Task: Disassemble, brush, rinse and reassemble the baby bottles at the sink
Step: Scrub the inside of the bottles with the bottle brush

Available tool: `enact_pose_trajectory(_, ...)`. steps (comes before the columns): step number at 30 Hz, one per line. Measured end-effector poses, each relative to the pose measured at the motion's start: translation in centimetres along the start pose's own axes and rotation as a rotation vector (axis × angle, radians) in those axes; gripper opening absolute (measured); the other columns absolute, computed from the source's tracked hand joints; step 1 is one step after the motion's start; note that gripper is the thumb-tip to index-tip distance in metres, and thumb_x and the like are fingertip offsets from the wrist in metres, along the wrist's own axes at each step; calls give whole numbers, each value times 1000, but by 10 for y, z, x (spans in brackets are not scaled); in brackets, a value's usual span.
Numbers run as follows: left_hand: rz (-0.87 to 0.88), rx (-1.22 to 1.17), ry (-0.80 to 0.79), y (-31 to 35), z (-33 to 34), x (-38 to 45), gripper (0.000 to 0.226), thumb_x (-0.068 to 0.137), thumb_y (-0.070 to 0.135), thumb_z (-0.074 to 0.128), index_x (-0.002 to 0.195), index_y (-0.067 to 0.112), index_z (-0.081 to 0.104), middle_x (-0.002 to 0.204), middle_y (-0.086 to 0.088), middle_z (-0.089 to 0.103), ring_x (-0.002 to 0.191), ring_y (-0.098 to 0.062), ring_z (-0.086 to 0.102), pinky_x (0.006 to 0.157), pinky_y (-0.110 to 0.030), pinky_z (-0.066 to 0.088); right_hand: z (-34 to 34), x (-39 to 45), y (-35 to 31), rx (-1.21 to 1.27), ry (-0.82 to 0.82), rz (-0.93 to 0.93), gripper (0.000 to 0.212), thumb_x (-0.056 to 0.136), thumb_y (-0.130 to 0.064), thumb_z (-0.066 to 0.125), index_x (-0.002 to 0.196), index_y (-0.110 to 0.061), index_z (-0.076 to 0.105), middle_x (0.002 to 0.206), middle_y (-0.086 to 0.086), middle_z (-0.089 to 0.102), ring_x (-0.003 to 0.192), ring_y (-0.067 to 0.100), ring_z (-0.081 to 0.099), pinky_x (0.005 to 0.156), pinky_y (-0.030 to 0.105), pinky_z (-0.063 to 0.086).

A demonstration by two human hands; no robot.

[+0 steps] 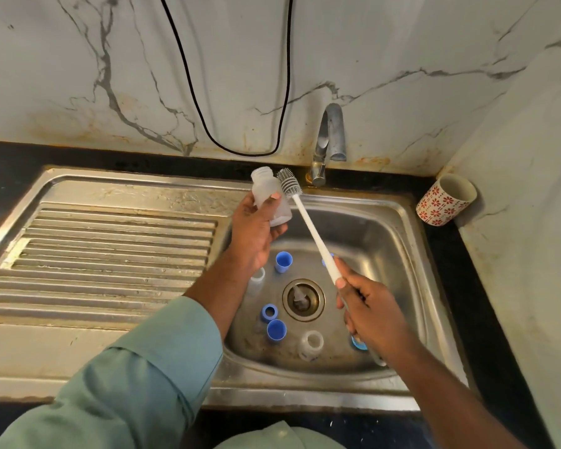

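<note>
Two hands work above the sink (399,222). Nearest, the right hand (370,306) is closed on the brush (300,207) handle. Beyond, over the sink's left rim, the left hand (256,228) grips an opened bottle (269,197), mouth tilted away (bristles just right of the neck, outside). Entry likely requires aligning the shaft with the bottle's axis.

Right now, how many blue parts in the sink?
5 visible: cap above the drain, ring and cap left of it, two partly hidden by the brush handle and right hand. More may be hidden.
</note>
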State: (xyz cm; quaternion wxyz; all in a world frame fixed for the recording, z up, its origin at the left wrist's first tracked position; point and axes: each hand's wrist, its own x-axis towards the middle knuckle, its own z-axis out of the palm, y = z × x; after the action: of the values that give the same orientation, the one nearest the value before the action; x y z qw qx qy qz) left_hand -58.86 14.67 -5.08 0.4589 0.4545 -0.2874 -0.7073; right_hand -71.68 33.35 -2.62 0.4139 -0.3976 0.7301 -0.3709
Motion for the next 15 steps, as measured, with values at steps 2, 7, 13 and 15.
enact_pose_trajectory(2,10,-21,71,9,-4,8,46,88,22,74,131,19,57,116,-10,69,105,-29,68,70,-35,56,1,-7,4,-68,-14,-10,40,100,-25,48,133,-48,44,76,1,58,51,3,46,50,21,44)
enact_pose_trajectory(7,-1,137,19,6,-4,6,40,84,18,77,121,18,63,114,-6,71,107,-24,68,84,-36,58,8,-2,2,4,12,-11,40,100,-23,49,128,-52,45,75,4,57,53,11,46,48,23,43)
enact_pose_trajectory(13,73,72,103,23,-12,14,38,81,13,80,116,15,65,108,-8,72,89,-19,70,52,-18,51,3,-11,6,-52,-38,-57,42,98,-21,51,122,-54,44,73,-3,58,51,-1,48,51,17,43)
enact_pose_trajectory(15,42,201,37,14,-8,11,46,80,19,80,123,14,64,112,-9,72,92,-20,69,50,-19,48,3,1,6,-17,-4,-47,42,99,-22,51,124,-55,45,72,0,56,53,7,46,52,24,44)
